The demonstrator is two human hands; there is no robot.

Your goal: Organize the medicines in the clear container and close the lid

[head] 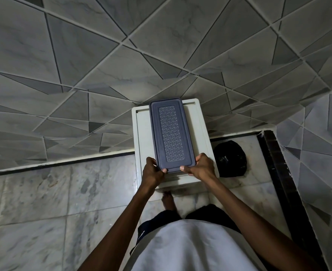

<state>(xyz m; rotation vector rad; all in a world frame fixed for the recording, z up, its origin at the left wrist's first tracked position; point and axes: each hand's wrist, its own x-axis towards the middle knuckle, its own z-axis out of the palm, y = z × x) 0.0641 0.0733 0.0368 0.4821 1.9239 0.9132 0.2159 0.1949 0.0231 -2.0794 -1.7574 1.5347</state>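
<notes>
A long grey-blue lid with a patterned centre panel lies on top of the container, which it hides completely; no medicines show. The lidded container rests on a white cabinet top standing against the tiled wall. My left hand grips the near left corner of the lid, thumb on its top edge. My right hand grips the near right corner in the same way.
A black bag lies on the floor right of the cabinet. A dark raised ledge runs along the right wall. Grey tiled walls meet at the corner behind the cabinet. A bare foot stands at the cabinet's base on the marble floor.
</notes>
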